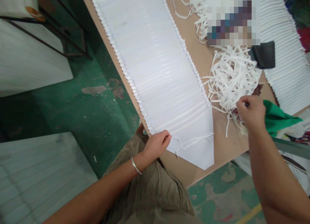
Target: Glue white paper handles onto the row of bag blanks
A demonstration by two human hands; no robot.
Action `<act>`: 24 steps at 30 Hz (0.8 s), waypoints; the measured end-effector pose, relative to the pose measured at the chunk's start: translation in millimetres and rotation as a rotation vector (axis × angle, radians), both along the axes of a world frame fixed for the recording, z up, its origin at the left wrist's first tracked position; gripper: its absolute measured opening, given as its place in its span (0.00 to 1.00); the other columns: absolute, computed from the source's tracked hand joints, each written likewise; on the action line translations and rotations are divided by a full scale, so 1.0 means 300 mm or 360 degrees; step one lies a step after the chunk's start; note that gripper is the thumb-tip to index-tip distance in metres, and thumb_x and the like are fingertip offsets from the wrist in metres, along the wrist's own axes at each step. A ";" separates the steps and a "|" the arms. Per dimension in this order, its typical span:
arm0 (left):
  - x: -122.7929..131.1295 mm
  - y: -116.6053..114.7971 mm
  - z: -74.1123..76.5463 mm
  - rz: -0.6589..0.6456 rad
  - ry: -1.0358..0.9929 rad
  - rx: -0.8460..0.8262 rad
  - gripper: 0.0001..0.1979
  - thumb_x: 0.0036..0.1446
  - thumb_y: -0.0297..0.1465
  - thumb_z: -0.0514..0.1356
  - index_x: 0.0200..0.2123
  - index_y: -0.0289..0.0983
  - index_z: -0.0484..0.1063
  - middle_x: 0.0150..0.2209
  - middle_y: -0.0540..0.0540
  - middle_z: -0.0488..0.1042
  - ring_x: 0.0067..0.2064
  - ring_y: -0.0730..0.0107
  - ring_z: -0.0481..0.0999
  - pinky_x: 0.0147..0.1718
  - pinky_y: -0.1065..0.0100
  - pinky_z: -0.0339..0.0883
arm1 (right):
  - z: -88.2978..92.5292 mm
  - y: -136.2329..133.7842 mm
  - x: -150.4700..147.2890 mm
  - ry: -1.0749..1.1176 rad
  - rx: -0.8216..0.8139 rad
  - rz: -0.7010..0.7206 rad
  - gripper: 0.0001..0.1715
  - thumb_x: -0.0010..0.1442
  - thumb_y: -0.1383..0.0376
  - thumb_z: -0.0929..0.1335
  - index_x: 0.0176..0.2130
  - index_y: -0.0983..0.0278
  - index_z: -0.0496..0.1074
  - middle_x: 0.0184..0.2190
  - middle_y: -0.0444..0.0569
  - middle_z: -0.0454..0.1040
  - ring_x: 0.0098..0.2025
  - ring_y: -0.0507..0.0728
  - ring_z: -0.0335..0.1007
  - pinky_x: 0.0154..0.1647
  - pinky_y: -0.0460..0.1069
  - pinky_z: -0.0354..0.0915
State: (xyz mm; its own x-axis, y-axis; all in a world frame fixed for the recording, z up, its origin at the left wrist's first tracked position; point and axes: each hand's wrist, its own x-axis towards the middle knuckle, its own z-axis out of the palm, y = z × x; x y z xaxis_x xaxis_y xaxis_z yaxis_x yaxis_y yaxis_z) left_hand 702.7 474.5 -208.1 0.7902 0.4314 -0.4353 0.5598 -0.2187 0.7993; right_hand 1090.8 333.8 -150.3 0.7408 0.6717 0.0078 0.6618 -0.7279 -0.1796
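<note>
A long row of overlapping white sheets (167,78) runs down the table, its side edges stepped like teeth. My left hand (157,144) is closed in a pinch at the row's lower left edge; what it grips, if anything, is hidden. Beside its fingertips, a thin white strip (191,142) lies loosely across the nearest sheet. My right hand (252,111), fingers curled together, is over the lower right side of a tangled heap of white strips (233,77). Whatever sits between those fingers cannot be made out.
The brown table (193,172) has its corner near my body. A green cloth (278,117) lies by my right wrist, and a dark wallet-like item (265,55) is above it. A second row of white sheets (288,62) is at right. Pale stacks (48,172) stand on the green floor at left.
</note>
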 end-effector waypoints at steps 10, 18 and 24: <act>0.325 -0.167 0.196 -0.0169 -0.0993 -0.0384 0.19 0.66 0.27 0.49 0.56 0.38 0.71 0.62 0.40 0.70 0.63 0.60 0.69 0.62 0.62 0.63 | 0.244 -0.192 -0.348 0.0859 -0.0500 0.0477 0.14 0.65 0.53 0.64 0.34 0.59 0.72 0.27 0.47 0.77 0.27 0.56 0.71 0.30 0.48 0.62; 0.168 -0.177 0.079 -0.0003 -0.0344 -0.0914 0.12 0.63 0.35 0.56 0.32 0.35 0.75 0.25 0.48 0.74 0.26 0.70 0.72 0.26 0.71 0.64 | 0.251 -0.169 -0.307 0.1149 -0.0517 0.0539 0.22 0.65 0.46 0.66 0.32 0.61 0.72 0.23 0.44 0.71 0.26 0.53 0.64 0.26 0.46 0.57; -0.033 -0.070 -0.023 0.0459 -0.0146 -0.0728 0.13 0.59 0.39 0.58 0.30 0.36 0.73 0.22 0.52 0.69 0.24 0.74 0.67 0.25 0.73 0.60 | 0.069 -0.080 -0.241 0.1352 -0.0385 0.0426 0.23 0.65 0.45 0.65 0.35 0.60 0.73 0.23 0.43 0.71 0.27 0.53 0.66 0.29 0.47 0.60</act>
State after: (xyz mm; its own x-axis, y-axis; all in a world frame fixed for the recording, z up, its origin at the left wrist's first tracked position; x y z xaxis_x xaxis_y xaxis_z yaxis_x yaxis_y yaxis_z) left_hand 692.7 453.4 -214.9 0.7113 0.4193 -0.5641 0.4691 0.3145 0.8252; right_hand 1018.3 309.8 -129.6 0.2532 0.7341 -0.6301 0.5291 -0.6504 -0.5451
